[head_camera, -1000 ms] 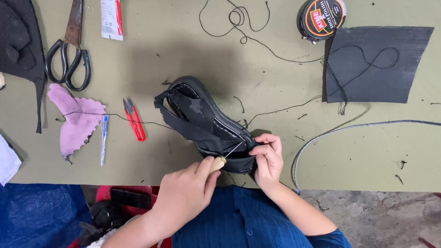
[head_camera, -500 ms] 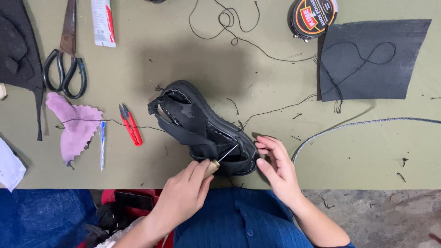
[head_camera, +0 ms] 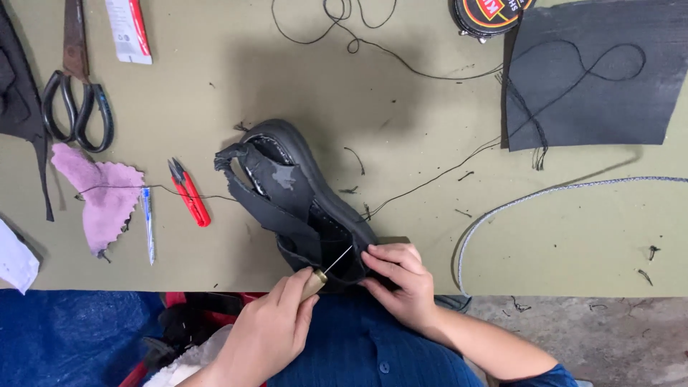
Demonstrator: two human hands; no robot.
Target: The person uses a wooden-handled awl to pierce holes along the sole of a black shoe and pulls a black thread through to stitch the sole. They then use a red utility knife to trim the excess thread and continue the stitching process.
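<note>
The left hand (head_camera: 276,322) is clamped on a wooden-handled awl (head_camera: 315,282) poking the black sandal (head_camera: 297,197); the right hand (head_camera: 398,279) pinches the sandal's near end; red snips (head_camera: 190,193) lie left of it.

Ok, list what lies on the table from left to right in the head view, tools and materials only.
Black-handled scissors → pink leather scrap → red thread snips → black sandal, with the left hand holding an awl into it and the right hand gripping it → dark fabric sheet.

Black sandal (head_camera: 301,193), red snips (head_camera: 190,197), pink cloth scrap (head_camera: 104,193), olive table (head_camera: 215,93)
</note>
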